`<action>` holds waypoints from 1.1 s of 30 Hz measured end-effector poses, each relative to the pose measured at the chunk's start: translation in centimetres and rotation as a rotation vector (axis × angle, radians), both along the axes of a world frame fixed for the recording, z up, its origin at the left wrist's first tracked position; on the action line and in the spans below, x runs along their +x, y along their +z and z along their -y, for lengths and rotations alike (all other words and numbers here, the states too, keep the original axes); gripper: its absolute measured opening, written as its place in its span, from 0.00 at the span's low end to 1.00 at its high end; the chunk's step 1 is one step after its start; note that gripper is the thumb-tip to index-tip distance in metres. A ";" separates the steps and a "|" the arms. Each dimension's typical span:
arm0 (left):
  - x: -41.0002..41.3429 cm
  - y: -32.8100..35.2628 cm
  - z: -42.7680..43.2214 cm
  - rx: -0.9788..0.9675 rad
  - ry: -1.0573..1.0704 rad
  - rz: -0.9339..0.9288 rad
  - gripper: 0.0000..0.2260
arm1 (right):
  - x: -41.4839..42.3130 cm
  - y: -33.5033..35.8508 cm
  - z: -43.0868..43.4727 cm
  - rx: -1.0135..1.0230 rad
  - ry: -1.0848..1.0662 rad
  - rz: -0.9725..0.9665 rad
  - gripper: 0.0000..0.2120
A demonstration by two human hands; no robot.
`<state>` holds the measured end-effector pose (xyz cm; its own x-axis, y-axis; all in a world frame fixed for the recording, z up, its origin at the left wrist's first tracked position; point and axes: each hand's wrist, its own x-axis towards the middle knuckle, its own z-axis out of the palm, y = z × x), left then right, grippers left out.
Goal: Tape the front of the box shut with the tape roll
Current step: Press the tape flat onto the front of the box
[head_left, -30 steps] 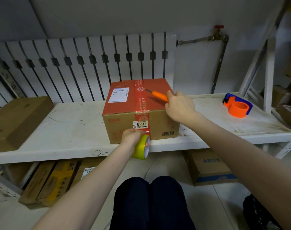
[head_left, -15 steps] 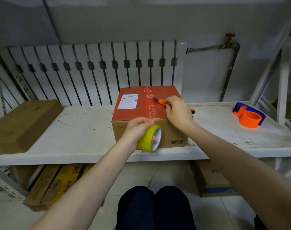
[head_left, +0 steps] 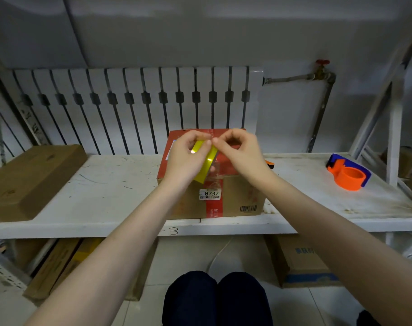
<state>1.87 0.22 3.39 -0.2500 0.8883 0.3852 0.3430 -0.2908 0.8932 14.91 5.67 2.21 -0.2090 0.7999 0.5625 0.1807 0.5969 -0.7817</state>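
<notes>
Head view: hands over box, on tape roll.
Grip: left hand wraps roll; right hand pinches its top edge.

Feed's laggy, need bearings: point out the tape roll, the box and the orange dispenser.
tape roll (head_left: 207, 164): head view, yellow outer band.
box (head_left: 238, 196): head view, brown front face.
orange dispenser (head_left: 348, 184): head view, orange ring.
</notes>
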 end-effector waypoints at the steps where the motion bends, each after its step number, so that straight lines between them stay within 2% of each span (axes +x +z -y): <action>1: -0.3 -0.1 -0.3 0.020 0.016 -0.119 0.14 | -0.2 0.1 -0.2 -0.024 -0.030 -0.020 0.05; 4: -1.4 -0.7 -1.5 0.028 0.050 -0.325 0.25 | -0.3 -0.4 -1.1 -0.155 -0.080 -0.054 0.10; 6: -2.1 -1.2 -2.3 0.012 0.090 -0.421 0.29 | 0.1 -1.3 -1.7 -0.218 -0.114 -0.009 0.09; 8: -2.7 -1.8 -3.2 -0.037 0.140 -0.526 0.31 | 0.7 -2.2 -1.8 -0.232 -0.172 0.115 0.02; 10: -3.2 -2.5 -4.0 -0.096 0.171 -0.595 0.33 | 1.2 -2.9 -1.6 -0.252 -0.205 0.278 0.07; 12: -3.8 -3.3 -4.8 -0.129 0.192 -0.663 0.33 | 1.5 -3.6 -1.4 -0.292 -0.210 0.399 0.11; 15: -4.4 -4.2 -6.0 -0.107 0.225 -0.751 0.33 | 1.4 -4.7 -1.2 -0.353 -0.205 0.503 0.10; 19: -4.8 -4.7 -6.9 -0.109 0.252 -0.881 0.29 | 0.9 -6.1 -0.7 -0.421 -0.216 0.505 0.10; 21: -4.7 -4.9 -6.6 -0.045 0.292 -0.898 0.26 | 0.8 -6.9 -0.4 -0.461 -0.253 0.466 0.11; 24: -3.2 -5.9 -4.7 0.187 0.364 -0.771 0.15 | 0.8 -8.0 0.1 -0.516 -0.297 0.412 0.09; 26: -2.0 -7.1 -2.8 0.204 0.300 -0.614 0.08 | 0.8 -8.9 0.6 -0.552 -0.307 0.306 0.08; 29: -0.8 -9.8 -1.2 0.063 0.219 -0.361 0.10 | 0.1 -10.3 1.4 -0.585 -0.313 0.078 0.10; 33: 0.6 -11.7 -0.9 -0.218 0.249 0.002 0.12 | -1.2 -11.4 2.2 -0.607 -0.266 -0.170 0.10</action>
